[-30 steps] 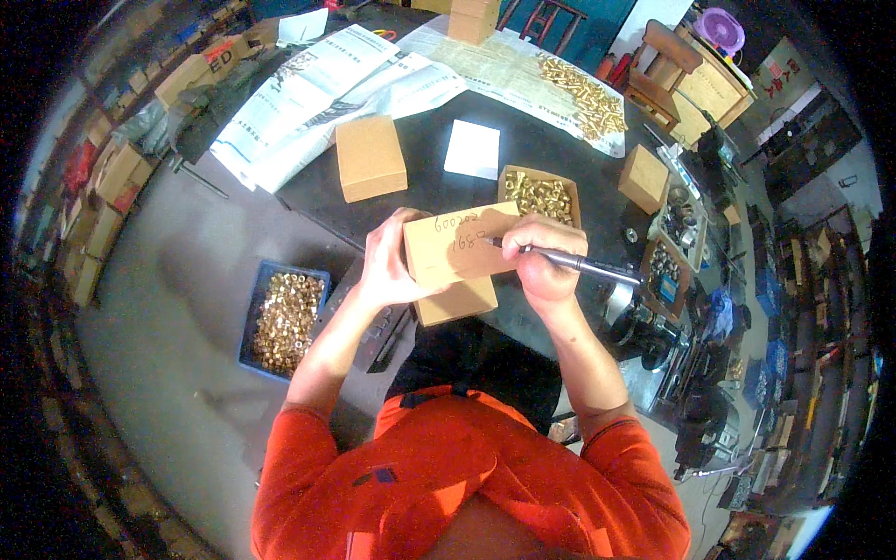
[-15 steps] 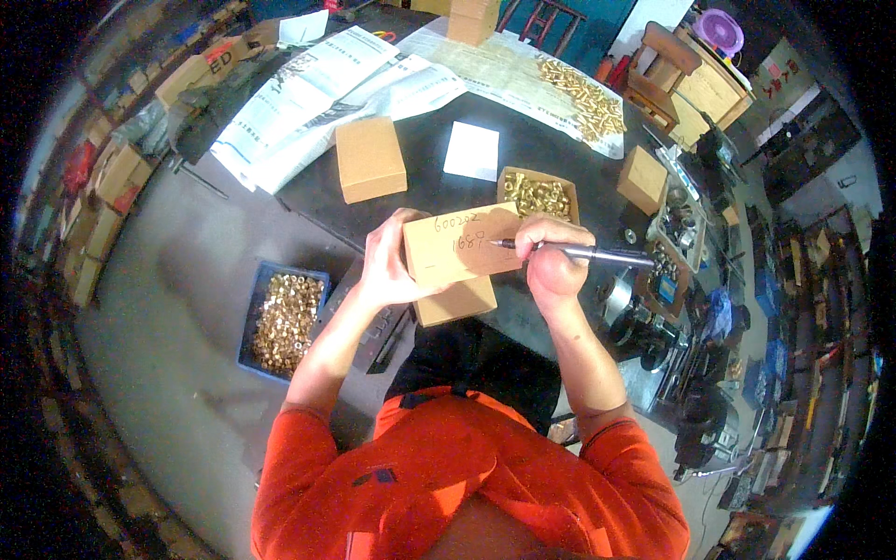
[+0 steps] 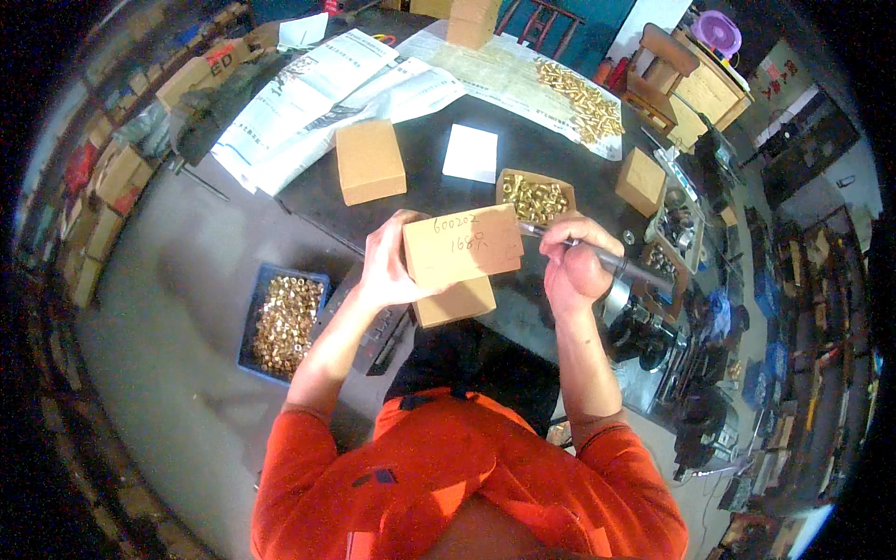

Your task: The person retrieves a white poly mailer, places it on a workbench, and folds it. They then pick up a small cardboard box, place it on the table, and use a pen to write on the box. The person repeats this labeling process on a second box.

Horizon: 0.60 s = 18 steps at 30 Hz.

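My left hand (image 3: 389, 259) grips a small brown cardboard box (image 3: 464, 261) by its left end, its handwritten face turned up. Closed round a dark pen (image 3: 625, 267) is my right hand (image 3: 579, 258), just off the box's right end, with the pen's tip close to the box's upper right corner. Another cardboard box (image 3: 457, 306) sits partly hidden below the held one. Right behind the held box stands an open carton of brass fittings (image 3: 537, 196). A white sheet of paper (image 3: 470, 153) and a closed cardboard box (image 3: 371, 162) lie farther back.
On the left, a blue bin (image 3: 283, 322) holds many brass parts. Newspapers (image 3: 317, 93) cover the far table, with loose brass pieces (image 3: 583, 103) at the far right. Another box (image 3: 641, 180) and trays of metal parts (image 3: 679, 235) line the right side.
My right hand has drawn back to the right with the pen, whose tip has left the box's face. A further written stroke shows there. The left hand and the box have hardly moved.
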Available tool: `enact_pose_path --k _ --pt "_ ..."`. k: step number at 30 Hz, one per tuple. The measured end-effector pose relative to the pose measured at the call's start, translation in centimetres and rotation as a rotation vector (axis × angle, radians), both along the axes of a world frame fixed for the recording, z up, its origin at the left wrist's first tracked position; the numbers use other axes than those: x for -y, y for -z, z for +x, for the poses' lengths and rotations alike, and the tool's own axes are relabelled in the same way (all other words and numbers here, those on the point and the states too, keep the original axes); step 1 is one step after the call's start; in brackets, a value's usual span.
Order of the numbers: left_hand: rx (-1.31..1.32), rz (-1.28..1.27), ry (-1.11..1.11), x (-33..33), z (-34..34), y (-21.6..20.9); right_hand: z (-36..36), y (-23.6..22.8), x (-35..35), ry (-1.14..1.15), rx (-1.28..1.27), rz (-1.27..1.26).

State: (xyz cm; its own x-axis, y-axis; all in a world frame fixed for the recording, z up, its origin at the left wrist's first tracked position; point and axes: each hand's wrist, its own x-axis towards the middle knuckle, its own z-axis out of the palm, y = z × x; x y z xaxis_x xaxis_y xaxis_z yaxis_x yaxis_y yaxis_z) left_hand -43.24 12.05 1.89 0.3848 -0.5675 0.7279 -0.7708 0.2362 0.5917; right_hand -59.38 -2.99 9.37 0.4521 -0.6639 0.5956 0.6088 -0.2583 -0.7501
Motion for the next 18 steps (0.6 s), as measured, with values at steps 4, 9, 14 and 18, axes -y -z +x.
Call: enact_pose_path --k 4,9,14,18 --pt "0.035 -0.031 0.013 0.1 0.0 -0.1 0.1 2.3 1.1 0.0 -0.104 0.157" --pt "0.054 -0.046 0.015 0.2 0.1 0.1 2.1 4.4 1.5 -0.168 0.103 0.32" --pt "0.025 -0.01 -0.001 -0.1 -0.3 0.0 3.6 4.9 -0.1 -0.173 0.044 0.436" --pt "0.02 -0.011 0.004 0.0 -0.2 0.0 3.7 6.2 -0.9 -0.317 0.129 0.347"
